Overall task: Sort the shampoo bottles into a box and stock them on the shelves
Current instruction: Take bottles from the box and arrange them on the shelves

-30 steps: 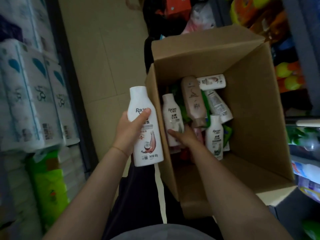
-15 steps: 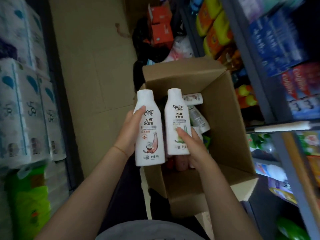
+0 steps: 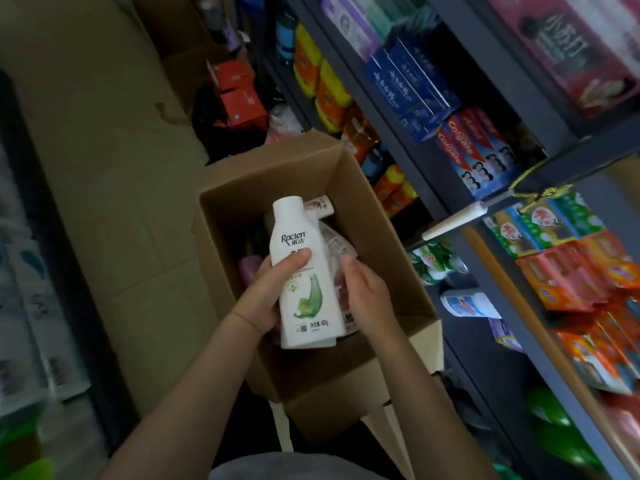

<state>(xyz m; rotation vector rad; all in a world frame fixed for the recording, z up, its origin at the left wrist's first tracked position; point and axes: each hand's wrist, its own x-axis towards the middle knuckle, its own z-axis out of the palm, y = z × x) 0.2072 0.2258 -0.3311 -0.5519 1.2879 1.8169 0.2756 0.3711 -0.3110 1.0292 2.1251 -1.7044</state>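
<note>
A white shampoo bottle (image 3: 304, 275) with a green plant picture on its label stands nearly upright above the open cardboard box (image 3: 363, 202), cap toward the far side. The left hand (image 3: 273, 292) clasps it from the left, thumb pressed across the label. The right hand (image 3: 363, 289) sits just right of the bottle with fingers curled; whether it pinches anything cannot be told. More bottles (image 3: 318, 207) lie inside the box, partly hidden. On the right, dark shelves (image 3: 433, 188) carry toothpaste cartons (image 3: 467, 150) and other packets.
</note>
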